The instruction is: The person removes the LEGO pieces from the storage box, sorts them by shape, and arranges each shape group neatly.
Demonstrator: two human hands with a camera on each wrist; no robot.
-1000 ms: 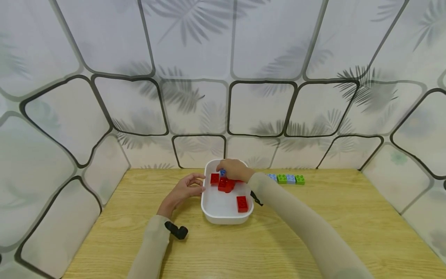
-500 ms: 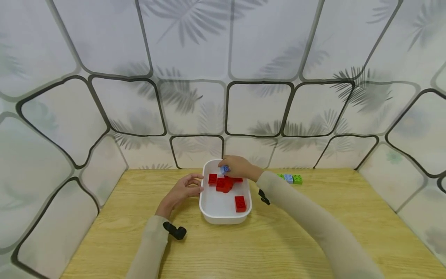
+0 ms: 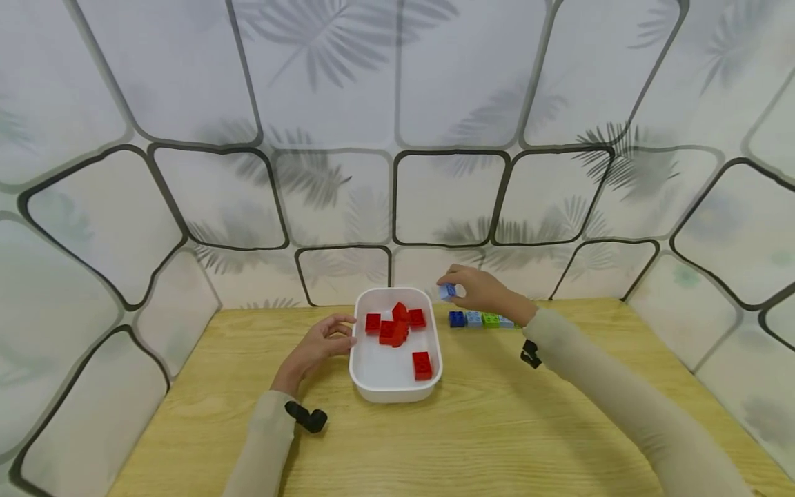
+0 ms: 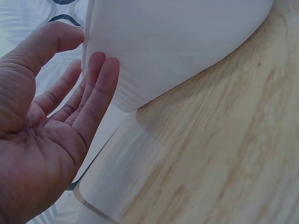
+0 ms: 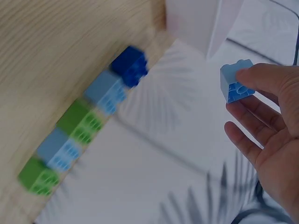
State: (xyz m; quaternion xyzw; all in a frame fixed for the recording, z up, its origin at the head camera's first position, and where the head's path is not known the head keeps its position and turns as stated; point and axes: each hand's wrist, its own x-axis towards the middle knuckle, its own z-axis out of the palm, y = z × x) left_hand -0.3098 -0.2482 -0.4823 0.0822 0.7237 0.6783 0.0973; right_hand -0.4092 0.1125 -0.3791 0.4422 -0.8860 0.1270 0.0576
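My right hand (image 3: pixel 481 288) pinches a light blue building brick (image 3: pixel 446 292) between thumb and fingers, above the table's back edge. In the right wrist view the brick (image 5: pixel 236 81) is tilted, its hollow underside partly showing. My left hand (image 3: pixel 319 345) rests at the left side of a white plastic bin (image 3: pixel 391 395), fingers loosely extended. Up close in the left wrist view, the fingertips are right at the bin's wall (image 4: pixel 159 51). Several red bricks (image 3: pixel 421 366) lie in the bin, most of them clustered toward its far half around a rounded red piece (image 3: pixel 400 335).
Right of the bin, bricks line up along the table's back edge: dark blue (image 3: pixel 456 319), light blue (image 3: pixel 474 319), green (image 3: pixel 491 320), then light blue and green, partly behind the right forearm. A patterned curtain (image 3: pixel 348 273) stands right behind the wooden table (image 3: pixel 385 449).
My right hand has lifted the light blue brick out of the bin and carried it right, over the near end of the brick row. The left hand stays at the bin.
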